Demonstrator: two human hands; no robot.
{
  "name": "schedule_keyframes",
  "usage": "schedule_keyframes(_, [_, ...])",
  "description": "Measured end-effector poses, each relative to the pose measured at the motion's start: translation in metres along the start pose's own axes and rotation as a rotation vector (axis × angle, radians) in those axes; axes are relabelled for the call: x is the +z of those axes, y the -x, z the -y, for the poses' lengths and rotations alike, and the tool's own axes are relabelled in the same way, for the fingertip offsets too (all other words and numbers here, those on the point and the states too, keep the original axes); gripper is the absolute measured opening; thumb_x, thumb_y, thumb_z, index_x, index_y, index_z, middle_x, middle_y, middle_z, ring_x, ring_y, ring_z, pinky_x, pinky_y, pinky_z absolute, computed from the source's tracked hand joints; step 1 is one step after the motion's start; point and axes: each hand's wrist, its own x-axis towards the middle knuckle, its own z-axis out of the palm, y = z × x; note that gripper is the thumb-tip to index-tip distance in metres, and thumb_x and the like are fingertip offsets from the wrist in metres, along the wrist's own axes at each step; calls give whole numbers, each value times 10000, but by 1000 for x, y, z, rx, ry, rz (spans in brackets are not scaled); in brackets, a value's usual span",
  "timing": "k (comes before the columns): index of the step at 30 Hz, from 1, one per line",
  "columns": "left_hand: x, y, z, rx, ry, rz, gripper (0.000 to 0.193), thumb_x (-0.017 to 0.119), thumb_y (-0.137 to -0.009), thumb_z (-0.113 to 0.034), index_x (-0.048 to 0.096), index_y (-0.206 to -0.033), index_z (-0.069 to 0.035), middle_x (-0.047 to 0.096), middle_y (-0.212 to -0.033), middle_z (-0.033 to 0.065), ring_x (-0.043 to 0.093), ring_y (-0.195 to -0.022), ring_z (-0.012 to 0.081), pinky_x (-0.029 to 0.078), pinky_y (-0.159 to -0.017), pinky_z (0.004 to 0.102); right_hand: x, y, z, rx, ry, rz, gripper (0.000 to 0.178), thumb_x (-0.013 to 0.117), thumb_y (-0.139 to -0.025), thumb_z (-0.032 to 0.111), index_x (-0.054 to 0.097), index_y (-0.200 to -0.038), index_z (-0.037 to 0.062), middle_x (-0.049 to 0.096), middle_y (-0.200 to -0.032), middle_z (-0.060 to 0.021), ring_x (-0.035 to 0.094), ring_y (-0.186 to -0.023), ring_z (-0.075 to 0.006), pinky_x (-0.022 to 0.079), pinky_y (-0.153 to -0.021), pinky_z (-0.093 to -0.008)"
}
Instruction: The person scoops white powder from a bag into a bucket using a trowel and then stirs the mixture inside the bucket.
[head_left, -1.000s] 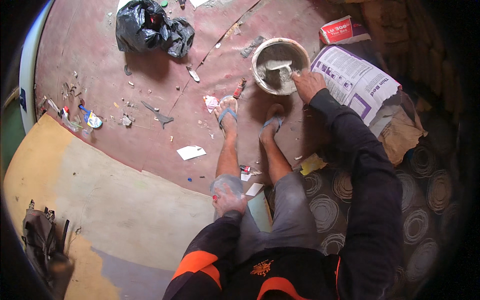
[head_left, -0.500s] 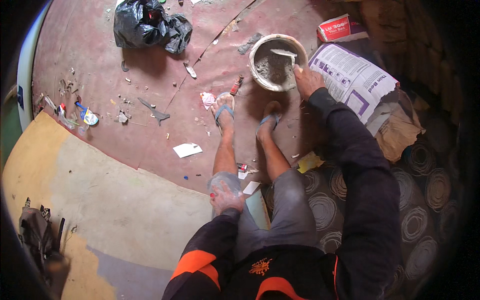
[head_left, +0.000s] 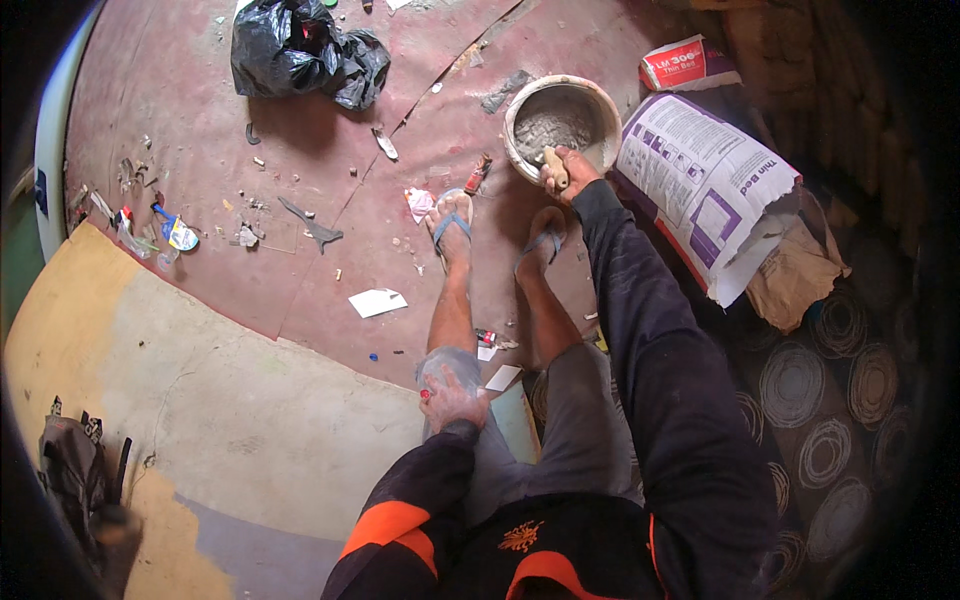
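Observation:
My right hand (head_left: 578, 172) is closed around the pale wooden handle of a trowel (head_left: 555, 166) at the near rim of a round bucket (head_left: 603, 103). Grey, lumpy mortar (head_left: 548, 128) lies inside, and the trowel's blade cannot be made out in it. On my left knee rests my left hand (head_left: 453, 398), fingers spread over the dusty grey trouser leg, with something small and red at one finger. My feet, in blue-strapped flip-flops (head_left: 452, 228), are on the floor just short of the bucket.
Right of the bucket lies a torn white and purple paper sack (head_left: 700, 180), with a red and white torn piece (head_left: 680, 65) behind it. A black plastic bag (head_left: 285, 55) sits far left. Scraps and paper litter the reddish floor (head_left: 330, 160). Circle-patterned fabric (head_left: 790, 385) is at the right.
My right hand has moved left and nearer along the bucket's rim. The trowel has turned, its handle now toward me and its blade lower in the mortar. My left hand stays put.

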Motion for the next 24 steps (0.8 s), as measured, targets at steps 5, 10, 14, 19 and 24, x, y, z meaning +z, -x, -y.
schedule_keyframes(5, [1, 3, 2, 56, -66, -93, 903, 635, -817, -518, 327, -1518, -40, 333, -1517, 288, 455, -1325, 437, 372, -1091, 517, 2, 60, 23, -31, 76, 324, 265, 502, -1001, 336, 546, -1074, 84, 589, -745, -85, 615, -668, -203, 504, -506, -351])
schedule_keyframes(10, [4, 1, 1, 60, -40, -89, 898, 635, -820, -515, 336, -1513, -29, 324, -1522, 292, 446, -1327, 450, 369, -1093, 518, -15, 83, 31, -606, 1453, -349, 436, 581, -923, 403, 654, -1118, 20, 692, -1070, -242, 664, -1026, -397, 502, -897, -492])
schedule_keyframes(14, [5, 0, 2, 48, -38, -101, 894, 637, -818, -512, 344, -1510, -27, 324, -1524, 289, 439, -1333, 453, 359, -1101, 517, 12, 42, 29, -645, 1554, -453, 384, 600, -896, 341, 680, -1141, 57, 678, -1102, -248, 643, -1053, -415, 505, -894, -502])
schedule_keyframes(19, [7, -1, 2, 14, -62, -69, 898, 639, -819, -510, 304, -1550, -111, 291, -1563, 260, 492, -1310, 401, 337, -1108, 509, 3, 52, 71, -480, 1798, -225, 378, 609, -870, 315, 715, -1125, 57, 692, -1102, -243, 667, -1074, -385, 511, -944, -474])
schedule_keyframes(24, [12, -1, 0, 14, -33, -98, 900, 641, -814, -509, 303, -1549, -114, 298, -1561, 247, 502, -1300, 404, 331, -1110, 520, 34, 66, 56, -559, 1725, -318, 388, 602, -885, 373, 723, -1110, 81, 701, -1090, -221, 672, -1070, -366, 502, -962, -476])
